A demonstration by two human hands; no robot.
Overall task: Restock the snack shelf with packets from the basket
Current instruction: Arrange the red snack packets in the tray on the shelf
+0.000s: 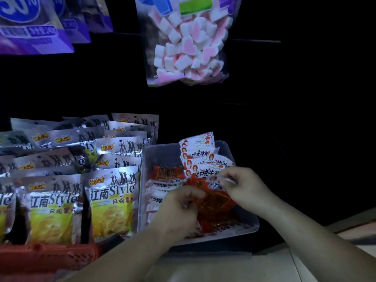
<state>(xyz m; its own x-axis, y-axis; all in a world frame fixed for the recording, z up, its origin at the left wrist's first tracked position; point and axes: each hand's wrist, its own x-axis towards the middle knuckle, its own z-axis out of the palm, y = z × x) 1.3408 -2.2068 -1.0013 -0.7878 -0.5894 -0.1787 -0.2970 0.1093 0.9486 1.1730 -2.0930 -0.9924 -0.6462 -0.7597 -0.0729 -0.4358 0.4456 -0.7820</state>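
Orange-red foil is showing between two hands: one packet (215, 202) is leaning in the single clear tray (143, 180). Its long axis is running from the tray's near edge toward the far side, and its white header end is pointing up and away from the person. The right hand (244, 188) is pinching that header between thumb and fingertips. The left hand (179, 204) is curling its fingers round the packet's left edge, lower down.

Behind the held packet, at least five matching packets are standing as an upright stack (201, 153) against the tray's far right side, headers up. Beside them a left column (162, 186) of about four more is lying flat and overlapping — the exact number is hard to tell.

Left of the tray, silver chip packets (113, 200) are standing in rows: three across the front and well over a dozen in all. One red basket (46, 257) is sitting just in front of them. Above, one marshmallow bag (187, 47) is hanging, and three purple packets (36, 33) are overlapping at the upper left.
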